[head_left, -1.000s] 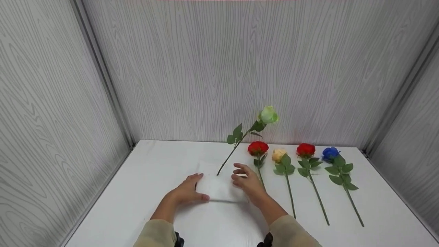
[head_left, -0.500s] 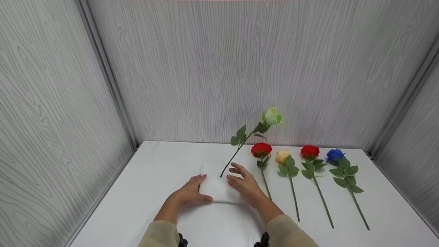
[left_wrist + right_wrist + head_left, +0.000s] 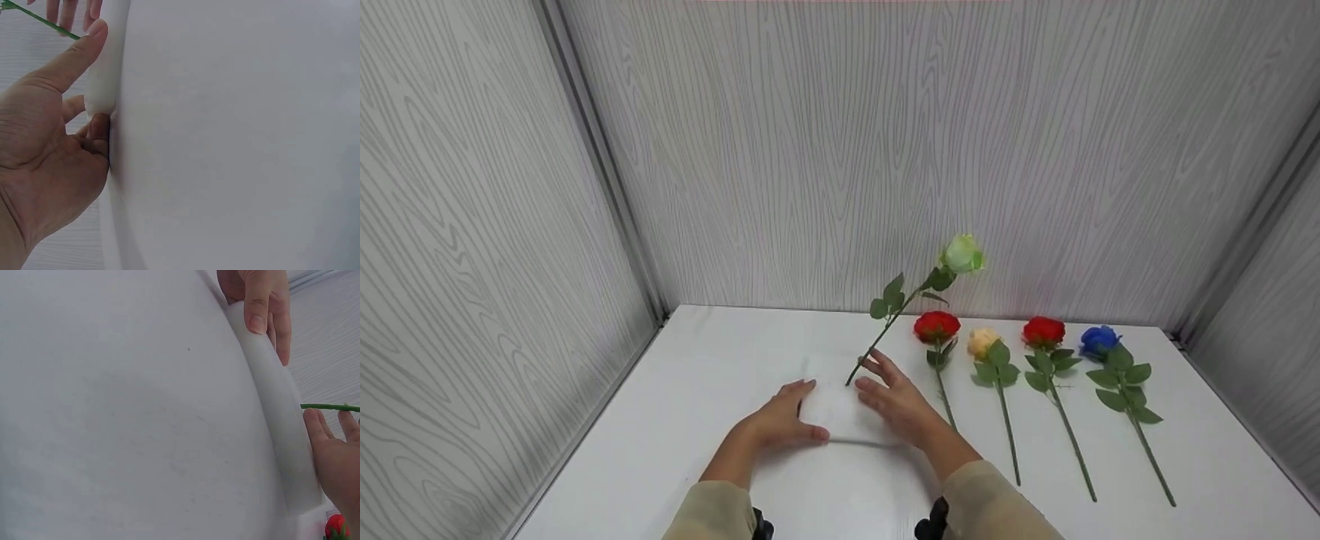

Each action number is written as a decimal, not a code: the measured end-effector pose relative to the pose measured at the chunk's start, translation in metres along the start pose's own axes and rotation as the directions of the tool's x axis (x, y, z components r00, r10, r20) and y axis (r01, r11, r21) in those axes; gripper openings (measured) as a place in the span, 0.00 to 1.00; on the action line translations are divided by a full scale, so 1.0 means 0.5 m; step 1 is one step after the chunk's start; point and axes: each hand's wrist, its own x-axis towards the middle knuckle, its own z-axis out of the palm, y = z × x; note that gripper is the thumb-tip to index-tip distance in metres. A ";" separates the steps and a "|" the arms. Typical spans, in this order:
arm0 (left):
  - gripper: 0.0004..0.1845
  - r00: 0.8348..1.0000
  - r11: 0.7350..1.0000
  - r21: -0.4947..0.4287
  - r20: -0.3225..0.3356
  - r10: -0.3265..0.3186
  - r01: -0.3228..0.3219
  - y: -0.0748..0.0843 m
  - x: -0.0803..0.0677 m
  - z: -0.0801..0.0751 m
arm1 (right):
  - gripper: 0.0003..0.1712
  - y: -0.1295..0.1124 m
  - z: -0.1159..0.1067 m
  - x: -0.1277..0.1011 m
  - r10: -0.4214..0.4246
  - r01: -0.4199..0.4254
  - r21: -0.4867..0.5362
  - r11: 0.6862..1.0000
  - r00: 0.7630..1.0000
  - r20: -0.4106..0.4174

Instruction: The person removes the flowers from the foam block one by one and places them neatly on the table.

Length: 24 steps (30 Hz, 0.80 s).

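A white slab [image 3: 840, 412], thick and foam-like, lies on the white table. From it a pale green rose [image 3: 963, 254] rises on a dark green stem, tilted to the right. My left hand [image 3: 777, 418] holds the slab's left end, thumb along the near side and fingers round the far side. On the slab's right, my right hand [image 3: 904, 405] has its fingers loosely spread, index fingertip right at the stem. In the right wrist view, the right hand's fingertips [image 3: 310, 415] lie by the slab's face, close to the stem's foot.
Right of the slab lie several roses in a row: a red rose [image 3: 937, 327], a yellow rose [image 3: 982, 343], another red rose [image 3: 1043, 331] and a blue rose [image 3: 1099, 340]. Grey wood-grain panels [image 3: 825, 165] wall the table at back and sides.
My right hand has moved left, its fingertips coming from beside the slab's edge to the rose's stem. My left hand keeps its hold on the slab. The head view has shifted slightly.
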 end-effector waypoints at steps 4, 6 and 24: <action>0.60 1.000 1.000 0.002 0.005 -0.010 0.010 0.004 -0.002 0.000 | 0.44 0.003 -0.003 -0.004 -0.033 0.031 -0.130 0.991 0.999 -0.012; 0.60 1.000 1.000 -0.002 0.004 -0.013 0.013 0.006 -0.004 -0.001 | 0.41 0.005 -0.004 -0.005 -0.054 0.049 -0.202 0.978 0.998 -0.021; 0.61 0.999 0.999 0.005 0.002 -0.047 0.047 0.004 -0.002 0.000 | 0.28 0.014 0.012 0.000 -0.004 0.015 0.076 0.997 0.990 -0.143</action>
